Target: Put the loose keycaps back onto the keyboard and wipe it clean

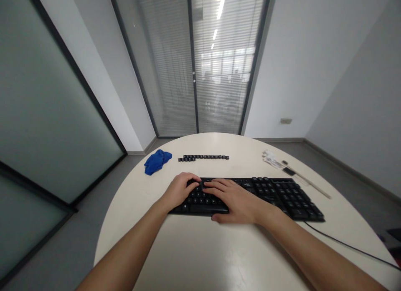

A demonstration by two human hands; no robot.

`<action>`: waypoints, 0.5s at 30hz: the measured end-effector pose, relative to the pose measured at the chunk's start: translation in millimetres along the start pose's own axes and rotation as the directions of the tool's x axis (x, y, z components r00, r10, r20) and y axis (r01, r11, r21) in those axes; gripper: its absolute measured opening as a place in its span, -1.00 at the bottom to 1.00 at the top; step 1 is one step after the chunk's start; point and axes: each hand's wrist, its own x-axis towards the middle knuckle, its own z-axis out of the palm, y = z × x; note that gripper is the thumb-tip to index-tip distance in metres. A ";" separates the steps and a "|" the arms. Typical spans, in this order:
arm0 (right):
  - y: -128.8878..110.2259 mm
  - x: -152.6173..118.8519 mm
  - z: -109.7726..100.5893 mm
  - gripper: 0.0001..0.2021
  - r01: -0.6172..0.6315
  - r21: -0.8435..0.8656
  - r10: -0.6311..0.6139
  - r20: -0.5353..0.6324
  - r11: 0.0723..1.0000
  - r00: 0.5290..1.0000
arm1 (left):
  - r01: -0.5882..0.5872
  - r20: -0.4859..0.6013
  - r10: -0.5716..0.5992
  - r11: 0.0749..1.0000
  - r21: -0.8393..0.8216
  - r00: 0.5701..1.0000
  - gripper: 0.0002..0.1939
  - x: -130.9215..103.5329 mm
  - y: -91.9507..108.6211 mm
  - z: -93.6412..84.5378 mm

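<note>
On the desk point(194, 249), our right hand point(236, 201) is spread over the keyboard point(300, 199); can't tell if our left hand point(180, 191) is pinching.

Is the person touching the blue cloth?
No, the left hand and right hand are on the keyboard, while the cloth lies apart from both.

No word, brand or number legible; keyboard point(260, 191) mid-table: pale legends on the keys point(205, 201), too small to read; one key point(185, 206) by the keyboard's near left corner has a white mark, shape unclear; loose keycaps point(206, 157) lined up toward the far edge of the table point(125, 224): tiny light specks on some, can't make out characters
</note>
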 end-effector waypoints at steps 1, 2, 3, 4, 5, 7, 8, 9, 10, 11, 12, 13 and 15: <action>-0.3 0.1 -0.4 -0.26 -0.001 -0.001 0.001 0.000 1.000 1.000 | -0.009 0.003 0.009 1.000 0.018 1.000 -0.86 0.1 0.9 -0.3; -0.4 0.3 -0.7 -0.26 -0.001 -0.003 0.001 0.001 1.000 1.000 | -0.018 0.007 0.018 0.999 0.037 1.000 -0.86 0.2 1.8 -0.7; -0.4 0.5 -0.9 -0.26 0.001 -0.006 -0.001 0.004 1.000 1.000 | -0.027 0.008 0.027 0.998 0.055 1.000 -0.87 0.4 2.7 -1.1; -0.3 0.7 -1.0 -0.25 0.003 -0.008 -0.003 0.007 1.000 1.000 | -0.037 0.010 0.037 0.997 0.069 0.999 -0.87 0.5 3.5 -1.6; 0.0 0.9 -1.0 -0.25 0.006 -0.008 -0.006 0.010 1.000 1.000 | -0.049 0.014 0.048 0.995 0.082 0.999 -0.88 0.7 4.1 -2.0; 0.7 1.3 -0.6 -0.26 0.011 -0.002 -0.011 0.006 1.000 1.000 | -0.076 0.026 0.074 0.992 0.103 0.997 -0.88 0.9 4.9 -2.7; 1.0 1.5 -0.2 -0.26 0.012 0.002 -0.012 0.002 1.000 1.000 | -0.091 0.035 0.087 0.989 0.116 0.996 -0.89 0.9 5.3 -3.1; 1.4 1.7 0.2 -0.26 0.013 0.005 -0.013 -0.001 1.000 1.000 | -0.103 0.043 0.098 0.986 0.129 0.994 -0.89 0.9 5.7 -3.4; 1.7 1.9 0.6 -0.26 0.014 0.006 -0.014 -0.004 1.000 1.000 | -0.113 0.049 0.107 0.983 0.143 0.993 -0.89 0.8 6.2 -3.8; 2.0 2.0 1.0 -0.26 0.014 0.004 -0.014 -0.005 1.000 1.000 | -0.121 0.054 0.114 0.980 0.159 0.992 -0.89 0.7 6.9 -4.1; 2.3 2.1 1.3 -0.26 0.016 0.001 -0.016 -0.003 1.000 1.000 | -0.126 0.060 0.117 0.976 0.176 0.991 -0.89 0.6 7.8 -4.5; 2.5 2.2 1.6 -0.26 0.018 -0.002 -0.017 0.001 1.000 1.000 | -0.132 0.068 0.120 0.972 0.197 0.990 -0.89 0.4 9.0 -5.0; 2.6 2.3 1.7 -0.25 0.019 -0.006 -0.019 0.004 1.000 1.000 | -0.145 0.087 0.127 0.959 0.242 0.988 -0.89 0.2 11.9 -5.9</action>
